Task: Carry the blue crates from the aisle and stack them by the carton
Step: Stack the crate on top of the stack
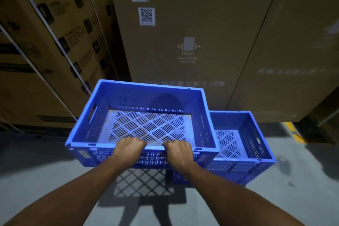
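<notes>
Left hand (129, 147) and right hand (178, 149) hold a blue crate (146, 95) by its near rim, fingers (138, 142) curled over the edge, the crate raised off the floor (45, 161) (shadow (143, 183) beneath). A second crate (238, 117) sits just to its right, close before the tall carton (192, 42). The carry looks nearly done; next, swing right and lower it squarely onto that crate.

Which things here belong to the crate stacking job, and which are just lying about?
Job: slotted blue plastic crate gripped by left hand and right hand; second blue plastic crate standing at right; tall brown cardboard carton.
Just there: strapped brown cardboard boxes at left; yellow floor marking.
</notes>
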{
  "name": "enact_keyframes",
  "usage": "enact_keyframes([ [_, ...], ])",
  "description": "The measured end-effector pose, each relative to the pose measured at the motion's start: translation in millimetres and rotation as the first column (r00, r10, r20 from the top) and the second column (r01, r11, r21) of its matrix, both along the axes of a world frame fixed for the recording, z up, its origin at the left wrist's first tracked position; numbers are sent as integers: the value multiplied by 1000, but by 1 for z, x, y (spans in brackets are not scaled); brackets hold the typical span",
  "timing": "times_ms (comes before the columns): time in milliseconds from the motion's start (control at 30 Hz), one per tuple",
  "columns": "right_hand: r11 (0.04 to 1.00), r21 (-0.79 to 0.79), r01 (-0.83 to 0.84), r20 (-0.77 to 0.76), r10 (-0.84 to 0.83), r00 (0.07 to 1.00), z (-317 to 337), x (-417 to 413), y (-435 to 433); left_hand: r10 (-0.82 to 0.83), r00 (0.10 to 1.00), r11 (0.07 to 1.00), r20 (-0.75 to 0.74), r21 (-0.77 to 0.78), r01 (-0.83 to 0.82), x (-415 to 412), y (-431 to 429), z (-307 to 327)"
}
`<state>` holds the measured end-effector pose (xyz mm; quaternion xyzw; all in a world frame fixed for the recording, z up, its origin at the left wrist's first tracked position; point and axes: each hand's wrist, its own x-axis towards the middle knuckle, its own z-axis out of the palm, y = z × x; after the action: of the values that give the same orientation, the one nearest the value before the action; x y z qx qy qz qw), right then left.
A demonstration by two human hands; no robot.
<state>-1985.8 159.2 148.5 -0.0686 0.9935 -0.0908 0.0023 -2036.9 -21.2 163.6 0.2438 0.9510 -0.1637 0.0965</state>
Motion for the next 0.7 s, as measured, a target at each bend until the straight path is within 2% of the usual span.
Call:
enact_keyframes([
  [300, 1000, -7, -4, -6, 4, 1000, -36, -36, -24, 44, 999, 999, -24, -6, -44, -30, -21, -35],
  [467, 998, 45, -48, -10, 48, 999, -46, -53, -30, 74, 997, 995, -7, 66, -74, -42, -32, -55],
  [700, 999, 31, -16, -36, 17, 999, -54, -64, -20, 16, 1000, 988, 24, 156, -20, -57, -27, -61],
])
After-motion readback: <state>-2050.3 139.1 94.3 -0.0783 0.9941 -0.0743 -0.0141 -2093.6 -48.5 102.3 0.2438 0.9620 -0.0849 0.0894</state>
